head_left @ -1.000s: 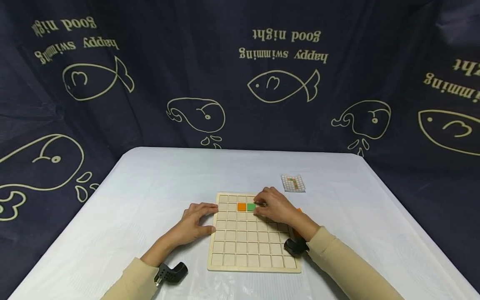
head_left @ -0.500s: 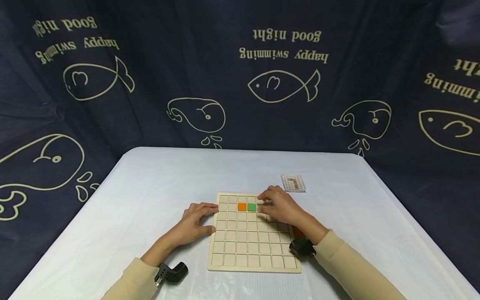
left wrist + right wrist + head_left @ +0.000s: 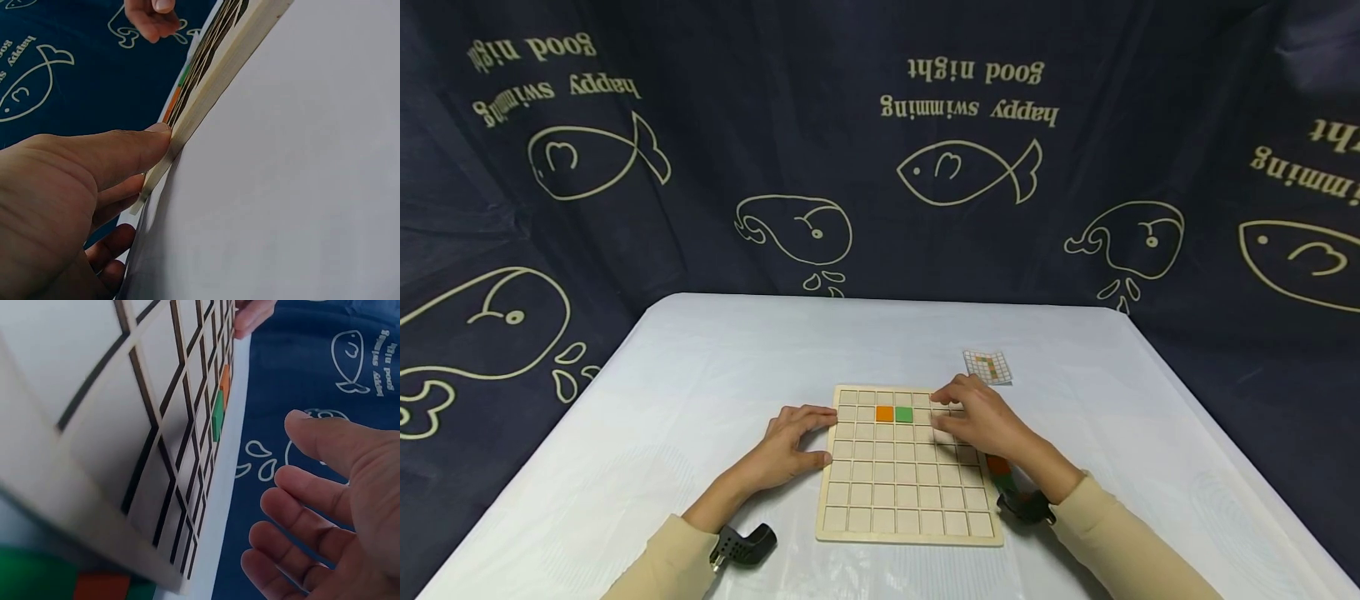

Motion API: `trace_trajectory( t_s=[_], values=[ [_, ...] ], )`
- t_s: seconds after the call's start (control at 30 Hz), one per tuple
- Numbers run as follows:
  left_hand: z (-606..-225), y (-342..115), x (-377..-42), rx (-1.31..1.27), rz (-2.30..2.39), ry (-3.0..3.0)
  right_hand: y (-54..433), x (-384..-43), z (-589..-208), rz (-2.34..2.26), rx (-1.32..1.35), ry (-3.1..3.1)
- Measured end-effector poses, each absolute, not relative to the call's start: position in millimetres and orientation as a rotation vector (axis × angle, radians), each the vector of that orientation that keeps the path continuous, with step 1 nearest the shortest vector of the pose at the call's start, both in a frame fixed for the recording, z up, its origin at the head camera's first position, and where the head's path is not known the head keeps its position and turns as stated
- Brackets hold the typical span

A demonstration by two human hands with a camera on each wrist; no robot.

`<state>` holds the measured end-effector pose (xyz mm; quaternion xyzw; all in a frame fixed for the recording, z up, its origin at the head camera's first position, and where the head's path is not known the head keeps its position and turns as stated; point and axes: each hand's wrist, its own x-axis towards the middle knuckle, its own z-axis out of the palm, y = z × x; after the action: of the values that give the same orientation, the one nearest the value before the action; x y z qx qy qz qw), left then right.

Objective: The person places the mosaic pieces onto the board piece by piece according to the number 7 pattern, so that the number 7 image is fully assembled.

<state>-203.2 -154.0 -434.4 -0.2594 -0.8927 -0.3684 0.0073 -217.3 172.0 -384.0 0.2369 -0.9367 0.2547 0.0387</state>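
A square wooden grid board lies on the table. In its second row from the far side, an orange tile and a green tile fill neighbouring cells. My left hand rests with its thumb and fingertips against the board's left edge, the fingers spread. Over the far right part of the board hovers my right hand, to the right of the green tile. In the right wrist view its fingers are apart and relaxed, with nothing between them.
A small card with a coloured grid pattern lies behind the board at the right. Orange and green tiles lie beside the board's right edge, partly hidden by my right forearm. A dark patterned cloth hangs behind the table.
My right hand has drawn away to the right from the green tile, uncovering it and more cells. The tiles beside the board show more. My left hand has stayed put.
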Motion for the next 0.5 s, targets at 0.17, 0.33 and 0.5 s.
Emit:
trace_trajectory(
  t_s=[0.17, 0.33, 0.5],
  values=[
    [-435, -154, -203, -0.803, -1.166, -2.789, 181, -212, -383, 0.746, 0.738, -2.847],
    [-435, -154, -203, -0.797, -1.172, -2.794, 190, -205, -384, 0.727, 0.748, -2.819],
    [-436, -154, -204, -0.802, -1.175, -2.793, 198, -198, -385, 0.708, 0.715, -2.838]
  ],
)
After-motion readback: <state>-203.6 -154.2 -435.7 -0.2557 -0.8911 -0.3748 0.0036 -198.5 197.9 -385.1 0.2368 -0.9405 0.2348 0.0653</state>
